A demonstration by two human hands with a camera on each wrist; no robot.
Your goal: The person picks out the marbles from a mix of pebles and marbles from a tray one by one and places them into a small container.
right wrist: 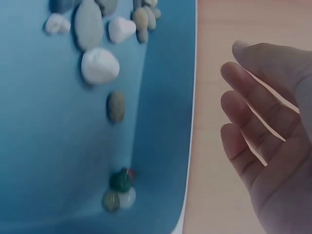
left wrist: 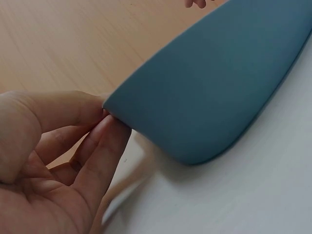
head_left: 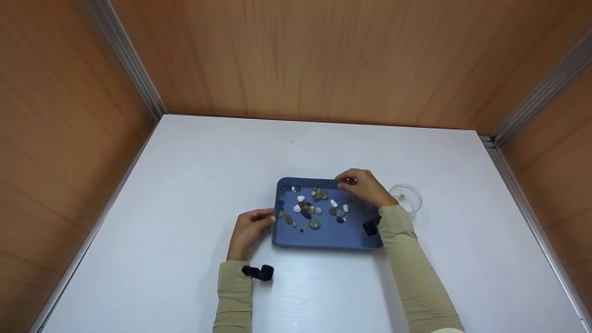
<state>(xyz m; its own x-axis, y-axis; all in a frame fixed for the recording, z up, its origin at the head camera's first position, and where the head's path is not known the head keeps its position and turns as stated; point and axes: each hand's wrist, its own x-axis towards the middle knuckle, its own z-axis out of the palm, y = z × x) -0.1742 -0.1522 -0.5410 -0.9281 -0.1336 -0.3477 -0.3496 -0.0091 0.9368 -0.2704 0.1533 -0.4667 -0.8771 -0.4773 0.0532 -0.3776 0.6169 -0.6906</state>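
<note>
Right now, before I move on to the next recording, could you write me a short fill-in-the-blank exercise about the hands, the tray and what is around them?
1. The left hand pinches the edge of a tray whose colour is ____.
2. The right hand is holding ____.
3. The round dish is on the person's ____ side of the tray.
4. The small camera worn near the left hand is coloured ____.

Missing words: blue; nothing; right; black.

Booth-like workspace, white tabletop [head_left: 185, 175], wood-grain panels [head_left: 314, 60], metal corner strips [head_left: 128, 55]
</note>
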